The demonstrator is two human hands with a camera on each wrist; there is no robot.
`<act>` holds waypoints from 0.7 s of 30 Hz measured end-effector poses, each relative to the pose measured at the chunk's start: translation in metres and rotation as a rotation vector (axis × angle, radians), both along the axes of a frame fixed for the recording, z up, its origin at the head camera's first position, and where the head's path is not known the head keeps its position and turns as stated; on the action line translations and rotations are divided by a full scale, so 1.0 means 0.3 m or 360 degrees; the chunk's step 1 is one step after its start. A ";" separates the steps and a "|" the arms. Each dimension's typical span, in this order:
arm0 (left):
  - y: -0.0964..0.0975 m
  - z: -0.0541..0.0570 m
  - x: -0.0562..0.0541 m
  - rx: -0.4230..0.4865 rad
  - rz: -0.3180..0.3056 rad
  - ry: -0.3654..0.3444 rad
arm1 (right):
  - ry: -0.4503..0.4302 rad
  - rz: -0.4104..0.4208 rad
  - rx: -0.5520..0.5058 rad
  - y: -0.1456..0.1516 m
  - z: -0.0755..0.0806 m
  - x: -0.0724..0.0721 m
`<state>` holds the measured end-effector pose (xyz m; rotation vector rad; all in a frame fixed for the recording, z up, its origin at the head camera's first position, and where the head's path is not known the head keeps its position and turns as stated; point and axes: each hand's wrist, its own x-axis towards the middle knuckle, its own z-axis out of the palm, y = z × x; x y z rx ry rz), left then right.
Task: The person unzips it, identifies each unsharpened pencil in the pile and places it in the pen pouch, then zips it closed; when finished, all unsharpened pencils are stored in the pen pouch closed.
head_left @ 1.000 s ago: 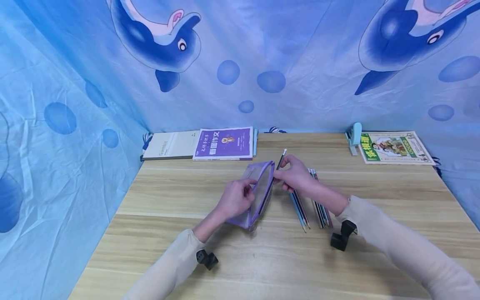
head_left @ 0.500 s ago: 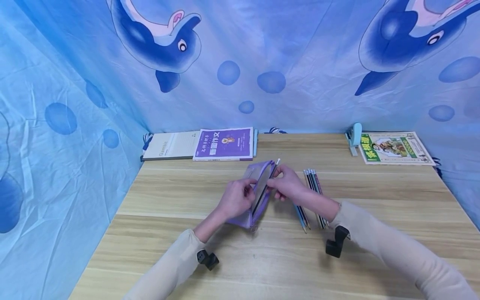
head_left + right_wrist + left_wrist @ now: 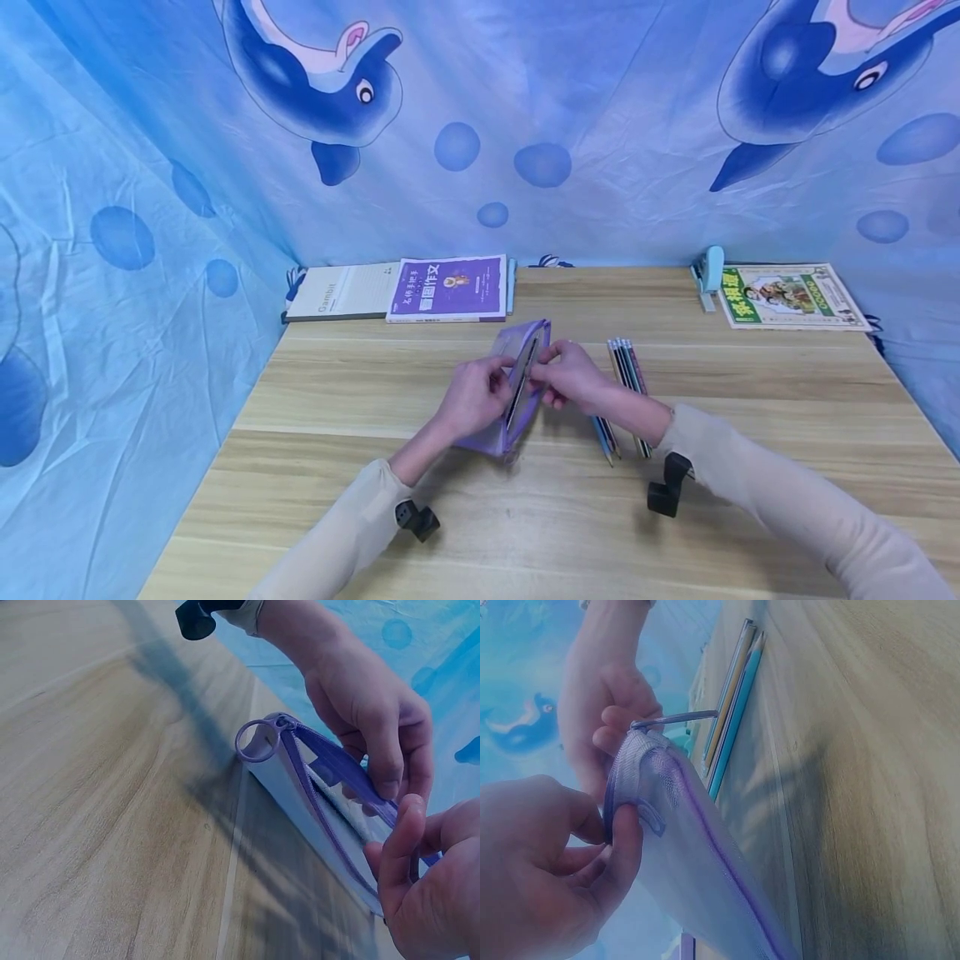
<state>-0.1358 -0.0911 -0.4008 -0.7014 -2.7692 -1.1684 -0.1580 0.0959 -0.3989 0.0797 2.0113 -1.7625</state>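
A translucent mesh pencil pouch with purple zip edging stands tilted on the table, its zip undone. My left hand pinches the near zip edge between thumb and fingers. At the mouth, my right hand has its fingertips around a dark pencil, most of which lies inside the pouch. The right wrist view shows the zip's purple ring at the end close to the camera. Right of the pouch lie several pencils side by side, and a smaller group with a blue pencil partly under my right forearm.
Along the back are a pale notebook, a purple book and a light blue item beside it. A light blue stapler and a green-and-white booklet sit at the back right. A dolphin-print cloth hangs behind the table.
My right hand has moved left and down to the pouch's mouth, and the dark pencil has gone from outside to within it. My left hand keeps its place on the pouch.
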 end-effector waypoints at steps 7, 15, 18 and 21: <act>0.001 -0.007 0.000 0.0022 -0.0015 0.0001 | 0.0018 0.0017 0.0012 0.028 0.015 0.002; -0.002 0.003 -0.001 0.0022 -0.0020 -0.0017 | 0.0221 0.0172 0.0490 0.191 0.028 -0.021; 0.001 0.001 -0.003 0.0023 -0.0020 -0.0005 | 0.0366 0.0289 0.0739 0.267 0.024 -0.025; 0.004 -0.004 -0.004 0.0027 -0.0025 0.0002 | 0.0453 0.0381 0.0891 0.322 0.012 -0.022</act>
